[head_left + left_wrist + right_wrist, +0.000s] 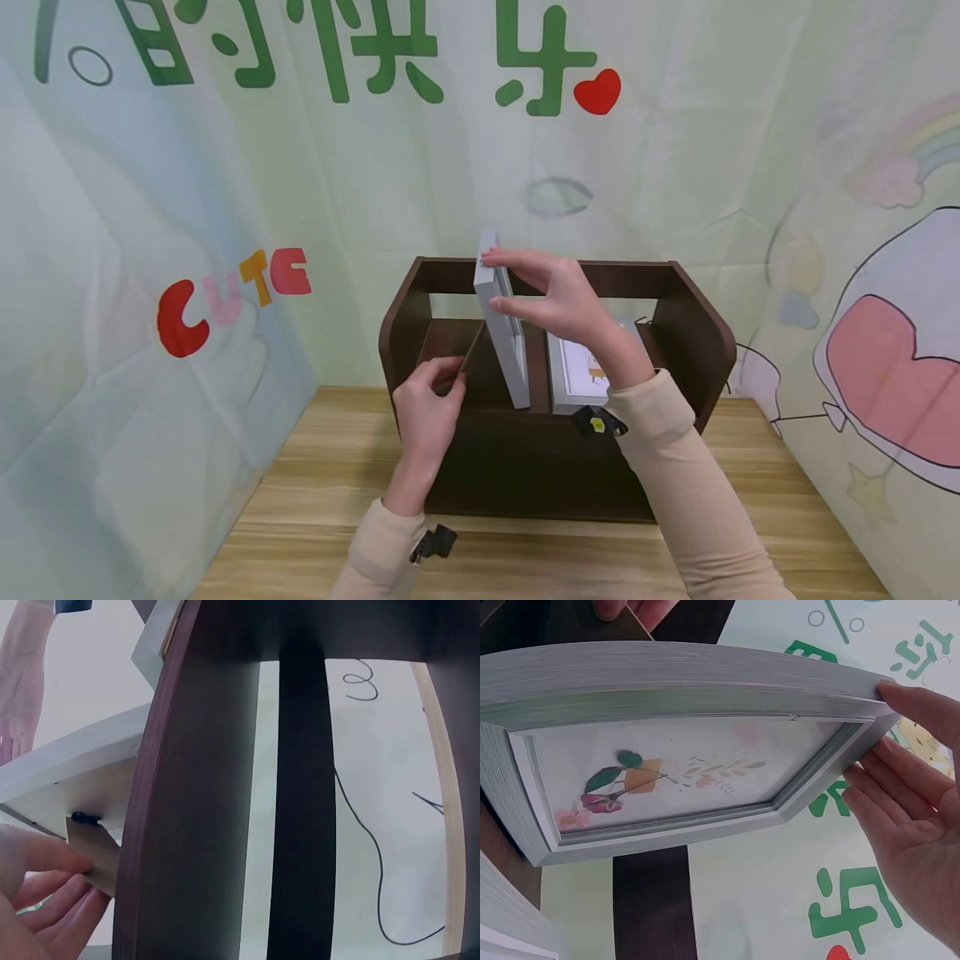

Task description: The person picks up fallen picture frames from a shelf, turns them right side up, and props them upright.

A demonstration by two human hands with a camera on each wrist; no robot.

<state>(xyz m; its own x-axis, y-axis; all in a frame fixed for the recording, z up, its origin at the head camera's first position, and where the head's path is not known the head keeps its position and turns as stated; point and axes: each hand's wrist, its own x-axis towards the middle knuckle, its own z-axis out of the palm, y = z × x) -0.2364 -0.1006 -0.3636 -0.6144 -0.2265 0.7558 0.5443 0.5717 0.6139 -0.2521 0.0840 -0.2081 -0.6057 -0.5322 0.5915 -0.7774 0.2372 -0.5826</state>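
A grey-white picture frame (497, 321) stands nearly upright, slightly tilted, in a dark brown shelf (536, 467). My right hand (562, 292) grips its upper end, thumb on one edge and fingers on another. In the right wrist view the frame's front (705, 671) shows a pressed-flower picture (604, 784) behind the pane. With thumb and fingers, my left hand (431, 404) pinches the thin brown support leg (97, 859) on the frame's back. That leg is angled away from the backing, with a dark hinge (86, 818) at its top.
A second pale frame (557, 375) with a small cartoon drawing leans in the shelf's right part, partly behind my right forearm. The shelf's side walls (697, 350) rise on both sides. Beneath it is a wooden table (315, 500); a printed cloth (375, 192) hangs behind.
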